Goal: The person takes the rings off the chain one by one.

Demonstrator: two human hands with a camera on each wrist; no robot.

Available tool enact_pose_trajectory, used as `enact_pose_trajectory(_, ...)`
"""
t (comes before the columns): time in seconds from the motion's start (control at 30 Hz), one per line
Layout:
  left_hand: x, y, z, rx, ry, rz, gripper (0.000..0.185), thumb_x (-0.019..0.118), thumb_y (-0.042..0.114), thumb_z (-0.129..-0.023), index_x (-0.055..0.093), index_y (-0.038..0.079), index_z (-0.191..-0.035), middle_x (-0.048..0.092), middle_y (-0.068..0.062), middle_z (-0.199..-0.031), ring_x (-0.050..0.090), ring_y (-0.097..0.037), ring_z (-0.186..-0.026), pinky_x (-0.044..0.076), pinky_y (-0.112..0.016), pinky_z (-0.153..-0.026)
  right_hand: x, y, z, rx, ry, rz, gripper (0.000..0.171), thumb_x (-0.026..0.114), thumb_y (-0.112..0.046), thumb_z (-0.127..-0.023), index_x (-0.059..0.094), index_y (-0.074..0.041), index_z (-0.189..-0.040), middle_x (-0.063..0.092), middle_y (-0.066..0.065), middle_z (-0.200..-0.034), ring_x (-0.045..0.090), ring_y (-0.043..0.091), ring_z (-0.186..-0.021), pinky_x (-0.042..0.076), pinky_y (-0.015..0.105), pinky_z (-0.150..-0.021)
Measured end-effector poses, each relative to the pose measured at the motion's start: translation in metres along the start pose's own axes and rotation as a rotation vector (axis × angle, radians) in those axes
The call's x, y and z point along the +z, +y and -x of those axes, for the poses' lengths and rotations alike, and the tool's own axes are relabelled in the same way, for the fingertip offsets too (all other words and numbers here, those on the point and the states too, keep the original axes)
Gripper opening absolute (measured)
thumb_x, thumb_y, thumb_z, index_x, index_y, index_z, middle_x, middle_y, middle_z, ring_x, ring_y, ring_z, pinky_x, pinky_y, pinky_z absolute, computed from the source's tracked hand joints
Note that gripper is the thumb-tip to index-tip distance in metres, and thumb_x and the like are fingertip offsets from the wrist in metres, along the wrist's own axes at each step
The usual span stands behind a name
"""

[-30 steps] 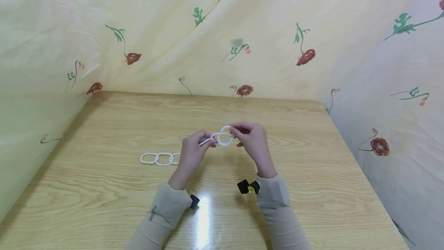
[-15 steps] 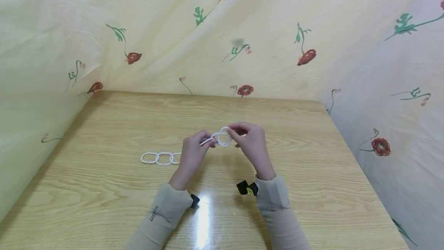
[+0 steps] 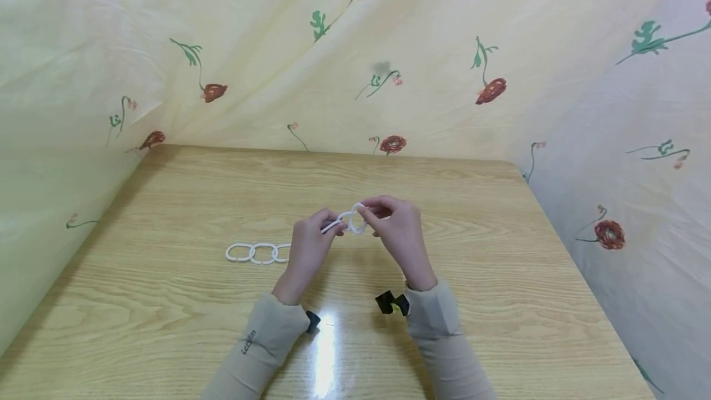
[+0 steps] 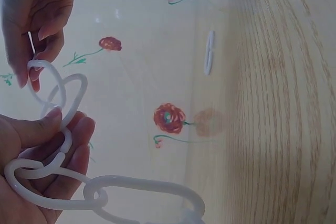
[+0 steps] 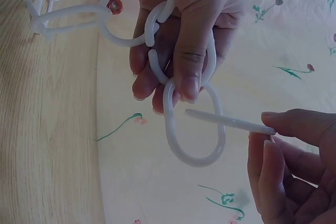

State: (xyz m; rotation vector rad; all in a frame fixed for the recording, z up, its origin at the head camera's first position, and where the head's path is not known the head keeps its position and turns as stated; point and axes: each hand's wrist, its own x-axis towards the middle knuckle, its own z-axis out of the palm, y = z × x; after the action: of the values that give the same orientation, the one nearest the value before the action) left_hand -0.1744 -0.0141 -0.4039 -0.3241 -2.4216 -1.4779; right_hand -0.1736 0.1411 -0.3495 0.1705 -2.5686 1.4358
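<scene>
My left hand (image 3: 311,239) grips a chain of white plastic links above the table, thumb over one link. From that hand, several links (image 4: 139,182) trail down in the left wrist view. The chain's end link (image 5: 195,161) sticks out past the left fingertips. My right hand (image 3: 397,227) pinches a single white link (image 5: 236,124) between thumb and fingers. Seen edge-on in the right wrist view, this link crosses the end link, its far tip inside the opening. More of the chain (image 3: 263,244) lies on the table to the left, partly hidden behind the left hand.
Both hands are over the wooden table (image 3: 472,313). A loose white link (image 4: 209,52) shows beyond the hands in the left wrist view. Flowered cloth (image 3: 311,79) hangs behind and at both sides. Black cameras are strapped at both sleeve cuffs.
My right hand has moved slightly left, bringing its link closer to the left hand, and has turned it a little. The left hand and the chain on the table have barely moved.
</scene>
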Motion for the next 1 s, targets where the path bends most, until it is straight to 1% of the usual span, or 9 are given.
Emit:
enact_pose_trajectory(0.27, -0.0002, 0.0005, 0.0006, -0.013, 0.006, 0.012, 0.012, 0.072, 0.007, -0.084, 0.068, -0.004, -0.089, 0.075, -0.017, -0.082, 0.073, -0.024, -0.072, 0.061, -0.031, -0.066, 0.0032, -0.0003, 0.0014, 0.004, -0.005, 0.009, 0.017, 0.075, -0.017, -0.086, 0.075, -0.003, -0.096, 0.073, 0.012, -0.083, 0.066, 0.018, -0.072, 0.055, 0.021, -0.05)
enact_pose_trajectory(0.4, -0.0006, 0.0007, 0.0005, -0.031, 0.003, 0.019, 0.011, 0.072, 0.006, -0.083, 0.067, -0.004, -0.088, 0.074, -0.017, -0.082, 0.073, -0.024, -0.072, 0.061, -0.031, -0.066, 0.0037, -0.0011, 0.0019, 0.007, -0.006, 0.011, 0.017, 0.075, -0.017, -0.086, 0.075, -0.003, -0.097, 0.073, 0.012, -0.083, 0.066, 0.019, -0.072, 0.056, 0.021, -0.05)
enact_pose_trajectory(0.57, -0.0015, 0.001, 0.0003, -0.068, -0.005, 0.04, 0.012, 0.073, 0.007, -0.083, 0.068, -0.003, -0.088, 0.075, -0.016, -0.083, 0.073, -0.024, -0.072, 0.061, -0.031, -0.067, 0.0042, -0.0022, 0.0018, 0.007, -0.015, 0.022, 0.018, 0.075, -0.017, -0.086, 0.075, -0.004, -0.097, 0.073, 0.011, -0.083, 0.066, 0.019, -0.073, 0.055, 0.021, -0.05)
enact_pose_trajectory(0.8, -0.0019, 0.0003, -0.0008, -0.143, -0.019, 0.119, 0.011, 0.072, 0.006, -0.083, 0.068, -0.003, -0.089, 0.075, -0.017, -0.085, 0.073, -0.024, -0.072, 0.061, -0.028, -0.065, 0.0038, -0.0032, 0.0023, -0.003, -0.017, 0.052, 0.017, 0.074, -0.018, -0.086, 0.075, -0.005, -0.097, 0.073, 0.01, -0.083, 0.066, 0.019, -0.074, 0.054, 0.019, -0.051)
enact_pose_trajectory(0.9, -0.002, -0.0002, -0.0014, -0.17, -0.028, 0.147, 0.011, 0.072, 0.005, -0.083, 0.068, -0.003, -0.089, 0.075, -0.017, -0.086, 0.073, -0.023, -0.073, 0.061, -0.031, -0.066, 0.0035, -0.0032, 0.002, -0.011, -0.011, 0.067, 0.016, 0.074, -0.018, -0.087, 0.075, -0.006, -0.097, 0.074, 0.01, -0.082, 0.067, 0.02, -0.075, 0.054, 0.02, -0.051)
enact_pose_trajectory(1.0, -0.0022, -0.0006, -0.002, -0.193, -0.033, 0.169, 0.012, 0.073, 0.006, -0.083, 0.068, -0.003, -0.089, 0.075, -0.018, -0.086, 0.073, -0.023, -0.072, 0.061, -0.036, -0.067, 0.0034, -0.0027, 0.0013, -0.025, -0.001, 0.09, 0.015, 0.073, -0.019, -0.087, 0.076, -0.007, -0.096, 0.074, 0.009, -0.082, 0.068, 0.02, -0.076, 0.055, 0.023, -0.058)
